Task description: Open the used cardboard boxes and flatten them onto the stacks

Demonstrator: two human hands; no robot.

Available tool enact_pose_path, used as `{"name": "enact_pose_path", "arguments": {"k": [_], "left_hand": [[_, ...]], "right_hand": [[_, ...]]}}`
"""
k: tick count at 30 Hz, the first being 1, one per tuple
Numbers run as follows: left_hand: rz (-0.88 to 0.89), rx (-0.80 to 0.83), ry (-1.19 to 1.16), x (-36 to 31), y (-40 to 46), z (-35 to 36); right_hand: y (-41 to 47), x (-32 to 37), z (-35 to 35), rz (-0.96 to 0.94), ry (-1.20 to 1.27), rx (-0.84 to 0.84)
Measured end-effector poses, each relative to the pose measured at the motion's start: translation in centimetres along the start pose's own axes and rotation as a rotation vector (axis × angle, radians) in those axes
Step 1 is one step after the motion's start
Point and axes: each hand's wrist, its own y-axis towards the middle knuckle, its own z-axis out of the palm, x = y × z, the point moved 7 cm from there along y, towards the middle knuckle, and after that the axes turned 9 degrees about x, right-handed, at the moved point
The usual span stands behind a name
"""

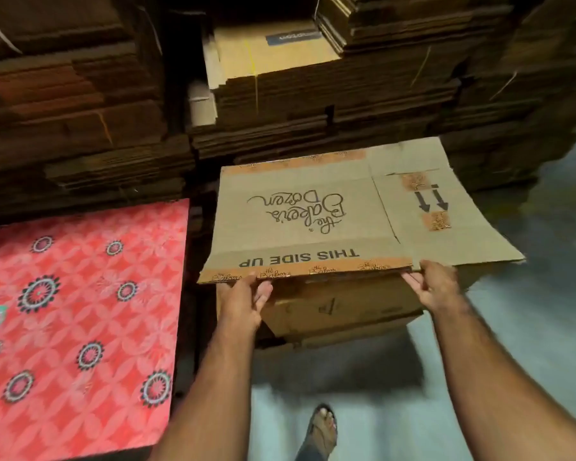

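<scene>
flattened box (340,214) printed "this side up", lying atop a low cardboard stack (340,314). left hand (243,304) and right hand (436,287) each grip its near edge. red patterned sheet (77,327) at left; tall cardboard stacks (80,111) behind; grey floor (529,327).

- Grey-green smooth floor (529,327) fills the lower right of the frame, faintly glossy.
- Dim warm light; the upper corners fall into shadow.
- A red patterned sheet (80,327) with dark round medallions covers the lower left.
</scene>
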Motion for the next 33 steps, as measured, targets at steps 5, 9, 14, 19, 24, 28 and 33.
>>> {"name": "enact_pose_path", "arguments": {"k": [5,9,14,19,24,28,33], "left_hand": [[-0.087,-0.083,0.009,3.1,0.0,0.0],[0.008,-0.166,-0.046,4.2,-0.5,0.3],[0.135,-0.160,-0.015,4.0,0.2,-1.0],[0.129,-0.091,0.135,3.4,1.1,-1.5],[0.114,-0.076,0.197,2.6,1.5,-1.9],[0.128,-0.083,0.156,2.3,2.2,-3.0],[0.147,-0.095,0.160,1.3,2.5,-5.0]], "right_hand": [[3.0,1.4,-1.5,0.005,-0.110,-0.056],[2.7,1.6,-2.2,-0.092,-0.274,-0.161],[1.9,2.2,-2.4,-0.242,-0.280,-0.193],[2.1,2.7,-2.3,-0.216,-0.305,-0.168],[2.1,2.7,-2.6,-0.190,-0.367,-0.168],[1.9,2.3,-2.2,-0.141,-0.405,-0.131],[2.8,0.7,-1.7,-0.065,-0.489,-0.083]]}}
